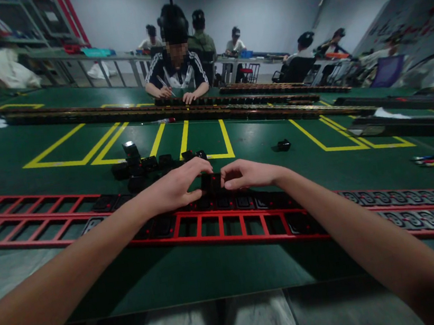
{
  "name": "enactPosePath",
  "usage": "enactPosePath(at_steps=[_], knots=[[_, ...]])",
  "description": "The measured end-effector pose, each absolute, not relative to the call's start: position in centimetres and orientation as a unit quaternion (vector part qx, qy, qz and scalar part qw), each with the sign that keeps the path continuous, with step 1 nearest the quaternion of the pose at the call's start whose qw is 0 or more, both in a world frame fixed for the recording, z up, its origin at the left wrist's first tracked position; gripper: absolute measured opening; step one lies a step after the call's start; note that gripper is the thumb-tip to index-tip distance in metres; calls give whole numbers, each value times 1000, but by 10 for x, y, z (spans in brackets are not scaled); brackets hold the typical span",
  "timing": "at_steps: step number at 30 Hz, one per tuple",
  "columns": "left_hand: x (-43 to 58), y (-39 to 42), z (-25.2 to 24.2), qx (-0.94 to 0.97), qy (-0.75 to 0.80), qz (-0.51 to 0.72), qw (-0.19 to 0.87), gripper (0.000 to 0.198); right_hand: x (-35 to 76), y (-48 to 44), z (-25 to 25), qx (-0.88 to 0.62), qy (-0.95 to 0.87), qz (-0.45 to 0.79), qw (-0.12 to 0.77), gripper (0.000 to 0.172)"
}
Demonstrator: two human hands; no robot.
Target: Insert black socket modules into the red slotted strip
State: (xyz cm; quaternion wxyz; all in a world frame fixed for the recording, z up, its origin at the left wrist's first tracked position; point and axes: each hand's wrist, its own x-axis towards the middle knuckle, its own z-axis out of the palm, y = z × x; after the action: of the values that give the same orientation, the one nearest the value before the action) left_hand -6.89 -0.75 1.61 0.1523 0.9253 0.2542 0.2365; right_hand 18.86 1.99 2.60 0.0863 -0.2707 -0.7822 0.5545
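Two long red frames (226, 230) with rectangular slots lie side by side across the green table (216, 274) in front of me. My left hand (178, 186) and my right hand (248, 174) meet over the far frame, fingers curled together on a small black socket module (212, 182). Black modules (242, 202) fill several slots under and to the right of my hands. A heap of loose black modules (143, 168) sits just behind my left hand.
One stray black module (283, 145) lies to the right near yellow floor-style markings (198, 138). More long strips (178, 109) run across the far table, where a person (176, 64) sits opposite working. Other people sit farther back. Pens (427, 160) lie at right.
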Motion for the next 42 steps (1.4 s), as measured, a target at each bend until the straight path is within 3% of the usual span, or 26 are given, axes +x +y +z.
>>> enactPosePath(at_steps=[5, 21, 26, 42], knots=[[-69, -10, 17, 915, 299, 210, 172, 37, 188, 18, 28, -255, -767, 581, 99, 33], [-68, -12, 19, 934, 251, 249, -49, 43, 185, 13, 36, -238, -809, 531, 84, 47], [-69, -14, 19, 939, 231, 252, -27, 53, 182, 12, 36, -252, -810, 521, 89, 46], [-70, -12, 15, 944, 224, 243, -8, 58, 180, 6, 36, -280, -794, 525, 122, 35]])
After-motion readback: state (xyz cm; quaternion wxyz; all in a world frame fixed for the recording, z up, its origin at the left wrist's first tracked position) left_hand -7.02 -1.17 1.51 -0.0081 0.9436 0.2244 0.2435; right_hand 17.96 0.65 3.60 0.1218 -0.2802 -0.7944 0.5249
